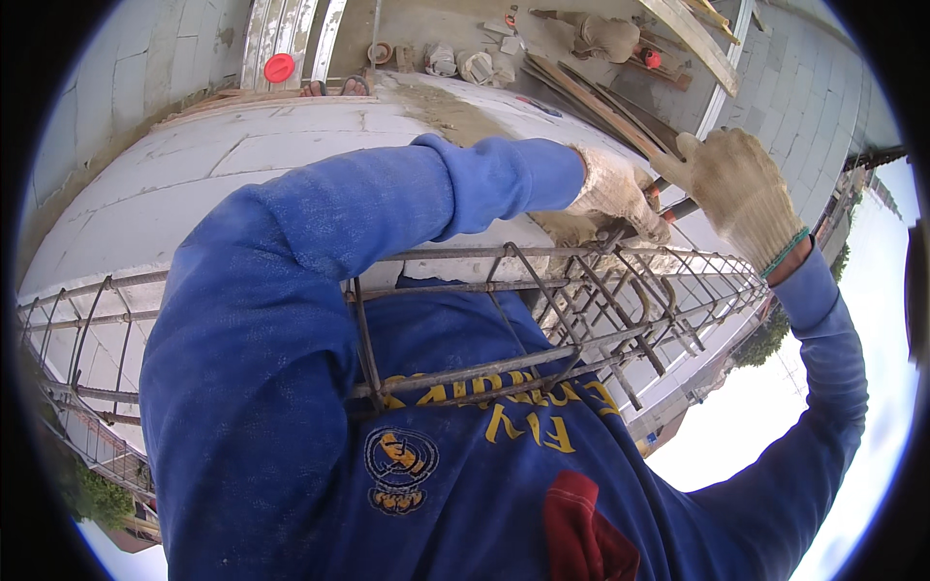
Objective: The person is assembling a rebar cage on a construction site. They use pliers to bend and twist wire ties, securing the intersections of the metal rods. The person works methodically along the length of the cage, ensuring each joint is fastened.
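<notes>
A steel rebar cage (465, 288) crosses in front of my chest, its long bars joined by square stirrups. My left hand (615, 194), in a pale knit work glove, reaches over the cage with fingers curled down at a bar junction. What they pinch is hidden. My right hand (744, 189), gloved too, is closed around the ends of a pincer-like tool with two dark and orange handles (680, 209). The tool points left toward the junction under my left hand; its jaws are mostly hidden.
A white block wall (291, 136) runs beyond the cage. Below lie wooden planks (591, 102) and several bags (475, 66). Another person (605, 39) is down there at the top. Someone's feet (339, 87) show near a red round lid (279, 68). Open sky lies right.
</notes>
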A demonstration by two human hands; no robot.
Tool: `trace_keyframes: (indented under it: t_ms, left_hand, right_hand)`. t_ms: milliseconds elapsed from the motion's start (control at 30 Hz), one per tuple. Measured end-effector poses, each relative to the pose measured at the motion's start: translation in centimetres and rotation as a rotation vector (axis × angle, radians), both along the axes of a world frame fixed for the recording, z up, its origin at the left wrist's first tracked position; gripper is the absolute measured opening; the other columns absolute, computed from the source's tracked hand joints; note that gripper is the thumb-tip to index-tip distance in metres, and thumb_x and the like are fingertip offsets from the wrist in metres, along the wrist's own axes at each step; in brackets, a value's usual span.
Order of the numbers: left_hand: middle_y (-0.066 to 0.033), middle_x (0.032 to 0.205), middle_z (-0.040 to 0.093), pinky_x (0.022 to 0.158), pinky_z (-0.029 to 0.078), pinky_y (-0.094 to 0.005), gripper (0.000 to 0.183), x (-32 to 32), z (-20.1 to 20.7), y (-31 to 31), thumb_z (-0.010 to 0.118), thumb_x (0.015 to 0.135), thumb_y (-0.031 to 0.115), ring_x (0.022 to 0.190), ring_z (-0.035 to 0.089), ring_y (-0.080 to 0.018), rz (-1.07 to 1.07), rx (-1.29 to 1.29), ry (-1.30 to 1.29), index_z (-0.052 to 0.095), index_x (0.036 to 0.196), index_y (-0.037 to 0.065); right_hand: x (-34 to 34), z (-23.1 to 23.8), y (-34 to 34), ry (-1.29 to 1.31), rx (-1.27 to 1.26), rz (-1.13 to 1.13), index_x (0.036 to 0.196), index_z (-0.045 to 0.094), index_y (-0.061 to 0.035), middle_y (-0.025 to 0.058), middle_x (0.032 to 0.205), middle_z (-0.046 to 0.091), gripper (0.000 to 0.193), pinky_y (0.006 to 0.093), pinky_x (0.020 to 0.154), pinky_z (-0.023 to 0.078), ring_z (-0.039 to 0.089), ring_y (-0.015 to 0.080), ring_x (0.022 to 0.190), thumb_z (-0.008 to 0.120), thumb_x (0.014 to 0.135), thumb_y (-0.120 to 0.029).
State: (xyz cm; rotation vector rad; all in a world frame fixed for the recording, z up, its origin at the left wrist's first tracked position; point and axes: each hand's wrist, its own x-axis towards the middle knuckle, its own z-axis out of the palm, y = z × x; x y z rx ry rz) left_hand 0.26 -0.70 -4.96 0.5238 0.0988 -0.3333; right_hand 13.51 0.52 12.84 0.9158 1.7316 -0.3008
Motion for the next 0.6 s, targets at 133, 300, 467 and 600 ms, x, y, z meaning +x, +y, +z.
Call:
trace_keyframes:
  t_ms: [133,300,467,600]
  left_hand:
    - [-0.0051,0.101,0.074,0.075,0.056,-0.033,0.04,-1.2,-1.2,-0.5,0.091,0.094,0.025,0.088,0.07,-0.0146,-0.016,-0.16,0.079,0.071,0.121,0.003]
    - [-0.0087,0.116,0.076,0.084,0.058,-0.0383,0.044,-1.7,-2.0,1.3,0.089,0.097,0.028,0.098,0.072,-0.0186,-0.21,-0.079,0.106,0.072,0.129,0.003]
    - [-0.012,0.131,0.075,0.099,0.055,-0.0394,0.058,-1.3,-3.9,0.9,0.08,0.102,0.045,0.117,0.069,-0.0271,-0.014,0.165,-0.041,0.069,0.145,0.009]
    - [-0.0094,0.141,0.071,0.107,0.051,-0.0361,0.06,-2.3,-0.1,3.5,0.07,0.106,0.055,0.126,0.066,-0.0281,-0.1,0.495,-0.007,0.07,0.146,0.011]
  right_hand:
    - [-0.3,-1.8,1.9,0.033,-0.089,0.102,0.123,0.069,-0.0256,-0.0011,0.111,0.073,0.037,0.0376,0.108,0.053,0.075,0.02,0.109,0.085,0.091,-0.015]
    - [0.4,-3.2,2.0,0.003,-0.203,0.023,0.14,0.058,-0.0287,-0.0025,0.116,0.068,0.067,0.0422,0.132,0.032,0.073,0.0203,0.112,0.092,0.084,-0.015]
    - [-0.8,-2.8,3.2,-0.098,-0.284,0.068,0.133,0.067,-0.024,-0.0009,0.117,0.073,0.051,0.0387,0.117,0.046,0.071,0.0201,0.118,0.089,0.087,-0.017]
    - [-0.9,-1.8,1.7,-0.05,-0.097,0.046,0.121,0.076,-0.0198,-0.0007,0.114,0.074,0.033,0.0387,0.118,0.046,0.07,0.0206,0.119,0.086,0.09,-0.016]
